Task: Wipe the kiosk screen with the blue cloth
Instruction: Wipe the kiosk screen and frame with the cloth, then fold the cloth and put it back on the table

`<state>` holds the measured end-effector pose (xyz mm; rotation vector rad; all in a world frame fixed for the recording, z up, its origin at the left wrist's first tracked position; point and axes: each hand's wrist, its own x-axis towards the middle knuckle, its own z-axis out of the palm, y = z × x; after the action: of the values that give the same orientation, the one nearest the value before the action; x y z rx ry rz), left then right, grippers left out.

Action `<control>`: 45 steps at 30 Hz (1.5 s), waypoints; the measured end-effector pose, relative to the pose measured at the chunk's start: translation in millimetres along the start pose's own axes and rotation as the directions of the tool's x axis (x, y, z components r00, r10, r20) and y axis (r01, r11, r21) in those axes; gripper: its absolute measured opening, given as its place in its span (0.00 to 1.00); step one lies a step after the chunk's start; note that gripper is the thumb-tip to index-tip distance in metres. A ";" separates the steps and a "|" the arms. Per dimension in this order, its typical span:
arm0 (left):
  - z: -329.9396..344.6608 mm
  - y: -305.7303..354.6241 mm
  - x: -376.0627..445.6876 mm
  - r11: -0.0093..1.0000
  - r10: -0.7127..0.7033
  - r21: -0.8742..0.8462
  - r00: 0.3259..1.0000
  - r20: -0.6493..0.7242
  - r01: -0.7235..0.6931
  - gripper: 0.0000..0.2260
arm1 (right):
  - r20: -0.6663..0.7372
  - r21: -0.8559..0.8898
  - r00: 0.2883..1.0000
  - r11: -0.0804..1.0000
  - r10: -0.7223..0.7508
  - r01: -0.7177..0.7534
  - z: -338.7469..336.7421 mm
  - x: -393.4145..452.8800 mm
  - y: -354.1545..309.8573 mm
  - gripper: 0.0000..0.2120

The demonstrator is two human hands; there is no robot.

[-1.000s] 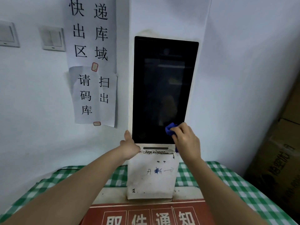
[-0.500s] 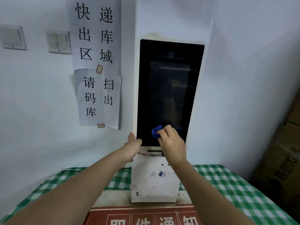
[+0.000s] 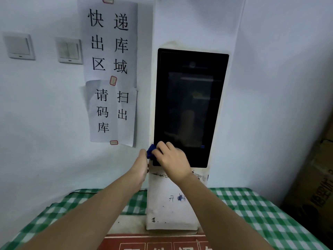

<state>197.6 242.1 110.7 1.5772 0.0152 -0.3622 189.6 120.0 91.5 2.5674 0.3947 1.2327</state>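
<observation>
Dim bluish indoor light, soft focus, wide-angle bending at edges

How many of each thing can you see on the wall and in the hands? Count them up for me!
Light switches: 2
Paper signs: 2
Kiosk screen: 1
Blue cloth: 1
Hands: 2, left hand, right hand
Total: 8

two wall switches (image 3: pixel 19 46) (image 3: pixel 69 50), two paper notices (image 3: pixel 110 44) (image 3: pixel 111 112), one kiosk screen (image 3: pixel 189 105), one blue cloth (image 3: pixel 151 153), two hands (image 3: pixel 141 165) (image 3: pixel 173 160), one checked table (image 3: pixel 261 213), one cardboard box (image 3: pixel 317 186).
</observation>
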 end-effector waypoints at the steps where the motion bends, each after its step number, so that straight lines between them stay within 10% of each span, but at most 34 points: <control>1: 1.9 0.7 -0.4 1.000 0.006 0.004 1.000 0.002 -0.006 0.14 | 0.009 -0.009 1.000 1.000 0.002 -0.002 -0.4 -1.6 3.3 0.19; 16: 9.4 -9.6 -9.2 0.943 -0.073 0.331 0.994 0.082 0.042 0.25 | 0.134 -0.120 0.939 0.946 0.317 -0.302 -32.2 -76.0 86.7 0.21; 20: 10.3 -16.0 -30.7 0.834 -0.163 0.551 0.968 0.193 0.031 0.23 | 0.291 -0.157 0.843 0.891 0.453 -0.425 -45.8 -90.3 95.6 0.30; 25: 22.3 -27.5 -65.8 0.743 -0.315 0.669 0.879 0.358 -0.006 0.21 | 0.391 -0.044 0.651 0.720 0.651 -0.693 -65.5 -107.1 86.9 0.10; 29: 49.8 -33.3 -93.2 0.797 -0.188 0.599 0.910 0.369 -0.078 0.18 | 0.597 0.284 0.504 0.423 0.624 -0.860 -80.6 -104.1 65.0 0.08; 33: 72.8 -41.5 -115.7 0.897 -0.081 0.439 0.960 0.268 -0.047 0.20 | 0.659 0.471 0.547 0.285 0.516 -0.835 -97.0 -100.8 35.8 0.05; 45: 59.0 -49.4 -192.3 0.974 -0.005 0.217 0.955 0.296 -0.062 0.10 | 0.765 0.527 0.460 -0.027 0.450 -0.850 -173.1 -126.9 -8.4 0.04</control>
<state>-9.1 228.0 108.8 1.7290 -0.2882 -0.5904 -24.3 103.6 102.2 4.2280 -0.7169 0.5756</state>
